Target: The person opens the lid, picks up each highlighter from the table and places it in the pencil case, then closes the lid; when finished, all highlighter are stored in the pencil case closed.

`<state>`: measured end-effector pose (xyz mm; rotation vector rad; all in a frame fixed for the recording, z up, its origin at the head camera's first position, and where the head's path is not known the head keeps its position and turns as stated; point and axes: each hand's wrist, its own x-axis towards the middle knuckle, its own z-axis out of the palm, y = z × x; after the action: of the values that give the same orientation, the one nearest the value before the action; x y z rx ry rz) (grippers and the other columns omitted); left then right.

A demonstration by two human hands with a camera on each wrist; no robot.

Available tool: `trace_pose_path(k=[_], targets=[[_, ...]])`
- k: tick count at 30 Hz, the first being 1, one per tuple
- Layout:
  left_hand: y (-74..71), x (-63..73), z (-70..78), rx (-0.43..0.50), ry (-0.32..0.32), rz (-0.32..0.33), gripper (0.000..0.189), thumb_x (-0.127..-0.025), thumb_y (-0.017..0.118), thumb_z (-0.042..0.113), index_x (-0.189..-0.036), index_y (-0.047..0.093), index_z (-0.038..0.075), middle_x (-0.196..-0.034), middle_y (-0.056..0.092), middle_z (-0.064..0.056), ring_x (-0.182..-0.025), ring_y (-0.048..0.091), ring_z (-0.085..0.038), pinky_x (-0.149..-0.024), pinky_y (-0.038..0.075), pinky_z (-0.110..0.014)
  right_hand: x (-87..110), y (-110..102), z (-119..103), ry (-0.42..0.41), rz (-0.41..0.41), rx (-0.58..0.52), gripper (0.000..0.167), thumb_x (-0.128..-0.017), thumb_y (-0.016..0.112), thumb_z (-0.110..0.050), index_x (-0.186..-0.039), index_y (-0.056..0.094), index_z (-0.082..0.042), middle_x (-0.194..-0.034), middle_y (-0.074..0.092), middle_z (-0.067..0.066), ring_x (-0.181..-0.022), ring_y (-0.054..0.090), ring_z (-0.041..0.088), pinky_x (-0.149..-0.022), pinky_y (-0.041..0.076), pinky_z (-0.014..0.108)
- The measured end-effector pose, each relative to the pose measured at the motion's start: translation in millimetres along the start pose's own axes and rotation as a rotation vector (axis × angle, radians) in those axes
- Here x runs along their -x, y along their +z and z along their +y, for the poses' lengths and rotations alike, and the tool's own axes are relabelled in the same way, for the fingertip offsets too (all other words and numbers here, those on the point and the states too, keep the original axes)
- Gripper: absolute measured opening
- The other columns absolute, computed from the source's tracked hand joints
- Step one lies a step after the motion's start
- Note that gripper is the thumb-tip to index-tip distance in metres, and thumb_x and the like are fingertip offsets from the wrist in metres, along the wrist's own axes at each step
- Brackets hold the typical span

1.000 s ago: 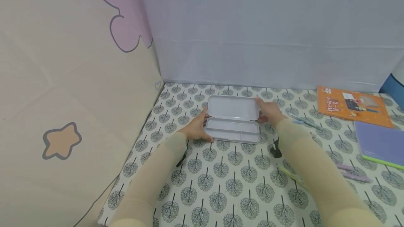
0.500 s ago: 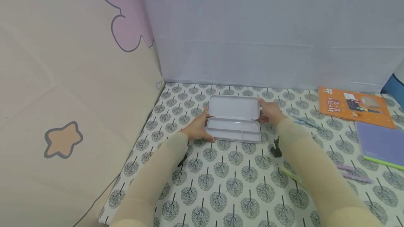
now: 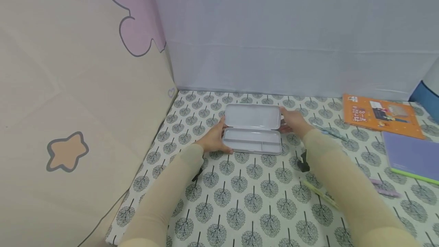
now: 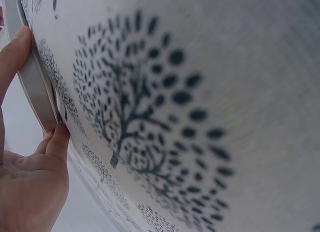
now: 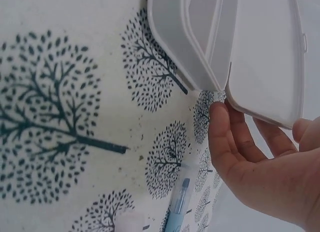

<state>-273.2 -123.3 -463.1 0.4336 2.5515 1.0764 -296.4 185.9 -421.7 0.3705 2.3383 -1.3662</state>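
A white pencil case lies on the tree-print cloth with its lid swung up at the back; its divided tray holds nothing. My left hand spans the case's left end, thumb near the front corner and fingers toward the hinge. In the left wrist view, that hand's fingertips meet the case's side. On the other side, my right hand holds the lid's right edge. The right wrist view shows its thumb at the lid's rim and the fingers curled under the lid's back.
Light blue pens lie right of the right hand. A yellow-green pen and purple pens lie by the right forearm. Farther right are an orange book and a purple notebook. Curtain walls stand behind and at left.
My right wrist has shifted slightly rightward, and more of the yellow-green pen shows beside the forearm. The pencil case and my left hand stay as they were.
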Motion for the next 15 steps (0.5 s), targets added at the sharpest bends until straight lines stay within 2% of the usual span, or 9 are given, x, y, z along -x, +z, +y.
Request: trace_pose_path(k=[4, 7, 15], targets=[[0.5, 0.1, -0.1, 0.003, 0.008, 0.002, 0.152, -0.049, 0.096, 0.028, -0.155, -0.011, 0.011, -0.149, 0.041, -0.009, -0.138, 0.041, -0.025, -0.118, 0.03, -0.037, 2.7, -7, 3, -0.036, -0.076, 0.022, 0.086, -0.095, 0.014, -0.067, -0.153, 0.022, -0.005, -0.143, 0.044, 0.029, -0.123, 0.054, 0.038, -0.099, 0.052, 0.041], [0.9, -0.2, -0.4, 0.012, 0.011, 0.005, 0.152, -0.048, 0.096, 0.028, -0.155, -0.012, 0.012, -0.149, 0.042, -0.009, -0.138, 0.041, -0.025, -0.118, 0.03, -0.037, 3.4, -14, 7, -0.065, -0.132, -0.004, 0.09, -0.092, 0.015, -0.072, -0.154, 0.018, -0.007, -0.144, 0.041, 0.03, -0.125, 0.051, 0.041, -0.102, 0.05, 0.044], [0.3, 0.9, -0.5, 0.011, -0.004, 0.0, 0.152, -0.05, 0.096, 0.029, -0.155, -0.012, 0.014, -0.151, 0.04, -0.008, -0.139, 0.04, -0.025, -0.118, 0.029, -0.038, 11.7, -35, 16, -0.15, -0.261, -0.159, 0.093, -0.09, 0.024, -0.075, -0.156, 0.013, -0.011, -0.147, 0.034, 0.035, -0.13, 0.042, 0.05, -0.11, 0.039, 0.055]])
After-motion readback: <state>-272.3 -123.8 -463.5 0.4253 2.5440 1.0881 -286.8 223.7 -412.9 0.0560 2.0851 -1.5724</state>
